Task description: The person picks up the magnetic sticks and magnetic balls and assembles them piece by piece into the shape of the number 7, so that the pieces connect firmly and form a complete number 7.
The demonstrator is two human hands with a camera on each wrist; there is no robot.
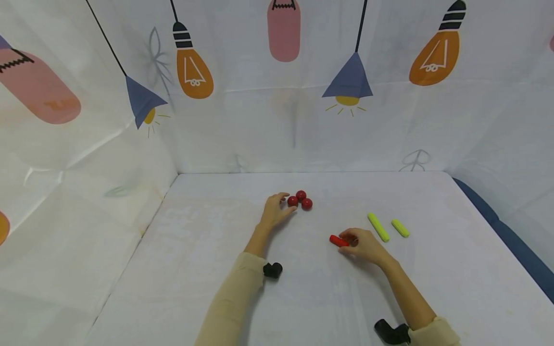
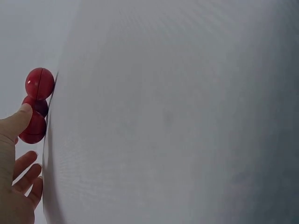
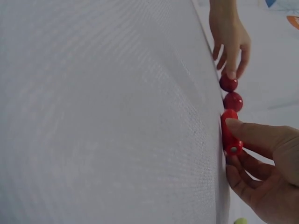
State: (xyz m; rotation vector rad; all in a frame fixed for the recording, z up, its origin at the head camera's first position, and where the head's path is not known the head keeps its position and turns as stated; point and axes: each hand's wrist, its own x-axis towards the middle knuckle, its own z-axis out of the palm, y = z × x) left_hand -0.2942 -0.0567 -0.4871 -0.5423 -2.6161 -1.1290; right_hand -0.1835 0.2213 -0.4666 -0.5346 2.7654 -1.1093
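Observation:
Three glossy red balls [image 1: 307,204] sit close together near the back middle of the table. My left hand [image 1: 273,211] has its thumb and index finger at opposite sides of the leftmost ball [image 2: 32,129], pinching it. In the left wrist view the other fingers hang apart from it. Nearer the front, my right hand [image 1: 364,246] pinches a short red rod [image 3: 231,133] between thumb and fingers, low at the tabletop. The rod's visible end shows a small pale disc. Two yellow-green rods, one longer [image 1: 378,227] and one shorter [image 1: 400,228], lie behind and right of that hand.
A white cloth covers the table [image 1: 195,226]. White sheeting printed with lamps and bulbs [image 1: 259,129] rises behind and to the left. Something dark blue [image 1: 502,230] runs along the table's right edge. Black devices [image 1: 272,270] are worn at both wrists.

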